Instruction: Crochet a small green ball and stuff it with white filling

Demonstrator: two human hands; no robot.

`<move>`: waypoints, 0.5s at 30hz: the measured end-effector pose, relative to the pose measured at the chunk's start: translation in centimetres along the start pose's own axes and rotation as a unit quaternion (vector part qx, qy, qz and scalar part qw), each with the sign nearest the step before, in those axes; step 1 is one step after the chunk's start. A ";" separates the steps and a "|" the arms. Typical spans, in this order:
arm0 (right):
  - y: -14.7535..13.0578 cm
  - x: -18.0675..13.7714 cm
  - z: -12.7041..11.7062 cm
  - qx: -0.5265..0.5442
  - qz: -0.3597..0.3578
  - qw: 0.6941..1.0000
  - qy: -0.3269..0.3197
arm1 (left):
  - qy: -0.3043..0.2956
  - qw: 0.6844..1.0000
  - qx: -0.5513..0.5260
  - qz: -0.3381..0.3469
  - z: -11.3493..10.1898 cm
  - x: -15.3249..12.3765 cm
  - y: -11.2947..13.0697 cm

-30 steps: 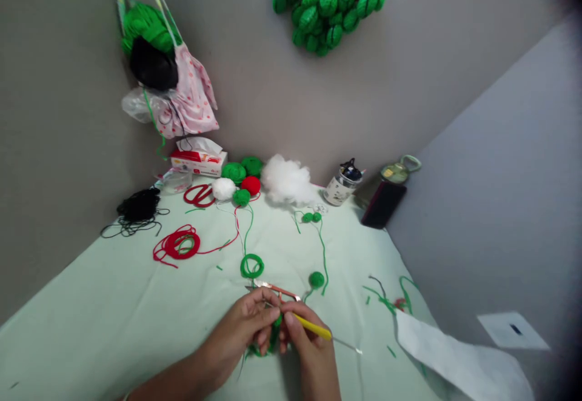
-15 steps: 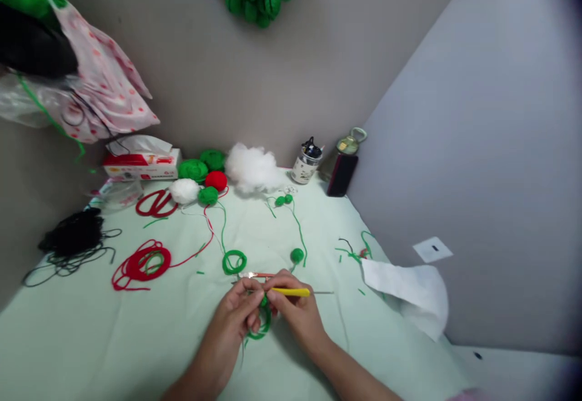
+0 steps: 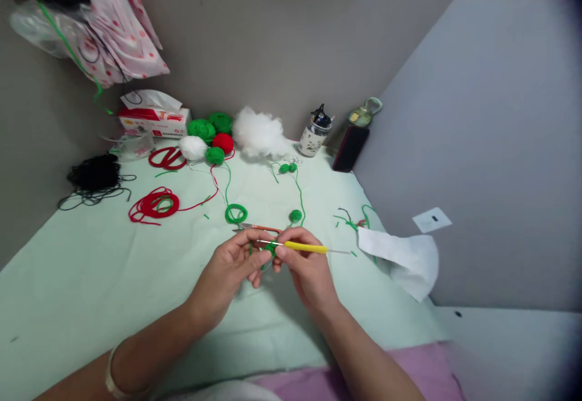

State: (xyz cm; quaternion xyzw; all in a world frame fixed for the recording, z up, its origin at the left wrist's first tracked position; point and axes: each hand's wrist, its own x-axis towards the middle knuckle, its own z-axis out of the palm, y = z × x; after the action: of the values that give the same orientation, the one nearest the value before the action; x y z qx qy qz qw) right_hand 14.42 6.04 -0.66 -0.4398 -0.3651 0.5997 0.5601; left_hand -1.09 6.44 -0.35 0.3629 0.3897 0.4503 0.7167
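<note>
My right hand (image 3: 307,271) is closed on a crochet hook with a yellow handle (image 3: 304,246), its metal tip pointing left into a small green crochet piece (image 3: 271,248). My left hand (image 3: 230,265) pinches that green piece from the left, with green yarn trailing down under the fingers. Both hands hover just above the pale green table cover (image 3: 113,268). A small pair of snips with an orange handle (image 3: 257,228) lies on the cover just beyond my fingers.
A green yarn coil (image 3: 236,213), a red yarn coil (image 3: 153,205) and black yarn (image 3: 93,175) lie to the left. Yarn balls, white stuffing (image 3: 259,132), a tissue box (image 3: 153,122), a jar (image 3: 313,137) and a bottle (image 3: 364,115) line the wall. White paper (image 3: 402,255) hangs off the right edge.
My view has tilted down, so my forearms and lap show. Both hands stay joined on the green piece, and the hook now lies nearly level.
</note>
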 end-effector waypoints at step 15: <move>-0.2 -3.5 0.1 -0.069 -0.186 0.980 0.019 | -0.048 0.999 -0.008 0.013 1.0 -1.6 1.0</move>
State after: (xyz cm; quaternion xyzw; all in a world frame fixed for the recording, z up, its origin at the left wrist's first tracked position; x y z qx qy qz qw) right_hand 14.34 2.62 0.02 -0.4135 -0.4702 0.4501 0.6367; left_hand -1.06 5.09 1.28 0.3835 0.3468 0.4443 0.7316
